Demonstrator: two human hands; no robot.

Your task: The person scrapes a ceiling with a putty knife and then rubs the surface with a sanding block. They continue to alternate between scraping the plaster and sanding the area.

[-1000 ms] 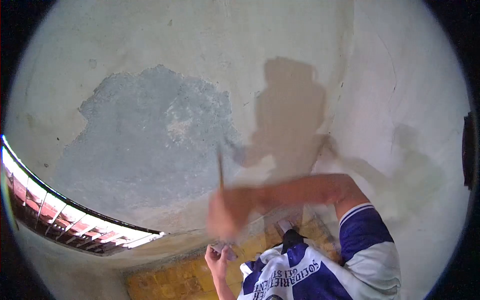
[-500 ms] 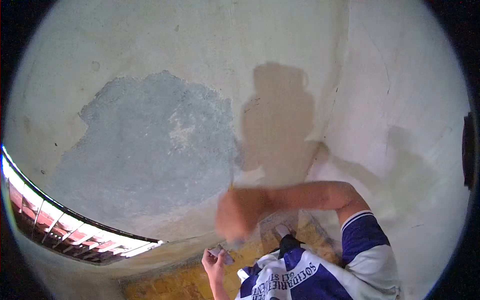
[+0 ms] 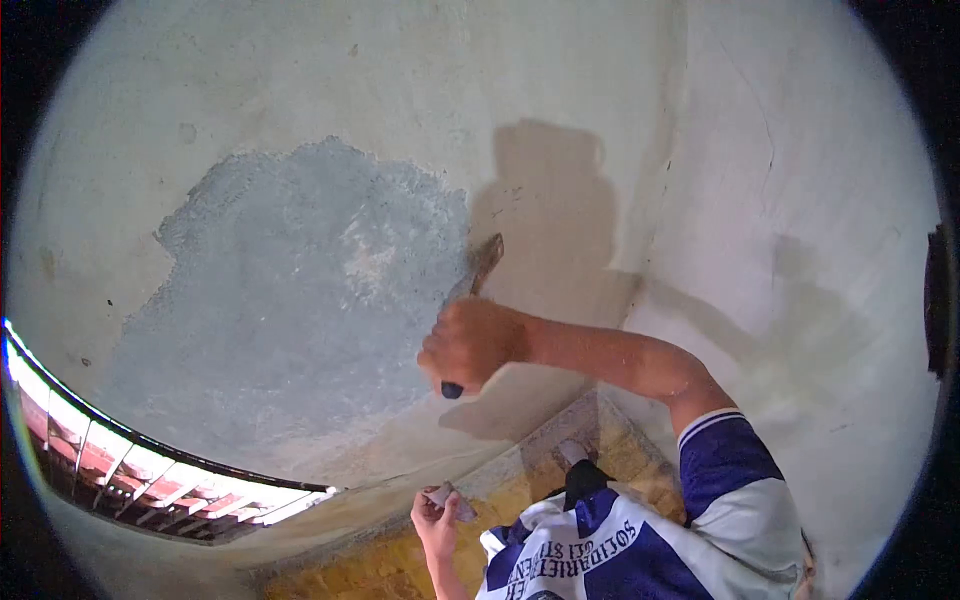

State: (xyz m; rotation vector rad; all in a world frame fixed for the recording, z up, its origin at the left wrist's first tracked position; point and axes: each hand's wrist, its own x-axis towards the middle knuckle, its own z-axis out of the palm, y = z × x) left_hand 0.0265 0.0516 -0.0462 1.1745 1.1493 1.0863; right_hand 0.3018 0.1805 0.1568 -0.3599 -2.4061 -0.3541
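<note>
My right hand (image 3: 472,340) is closed round the black handle (image 3: 451,390) of a scraper. Its narrow, brownish blade (image 3: 487,264) points up at the wall, by the right edge of a bare grey patch (image 3: 300,290) where the paint is gone. Low in front of my body, my left hand (image 3: 436,522) pinches a small, flat, pale grey piece (image 3: 452,501) between thumb and fingers; its kind cannot be made out.
Pale painted wall (image 3: 330,70) surrounds the patch, and a second wall (image 3: 790,130) meets it at a corner on the right. A barred window opening (image 3: 150,470) lies lower left. Yellowish floor (image 3: 350,575) shows below, with my foot (image 3: 573,452) on it.
My right hand has risen along the wall, and the blade now shows clearly by the patch edge. My left hand stays low, its grey piece slightly turned.
</note>
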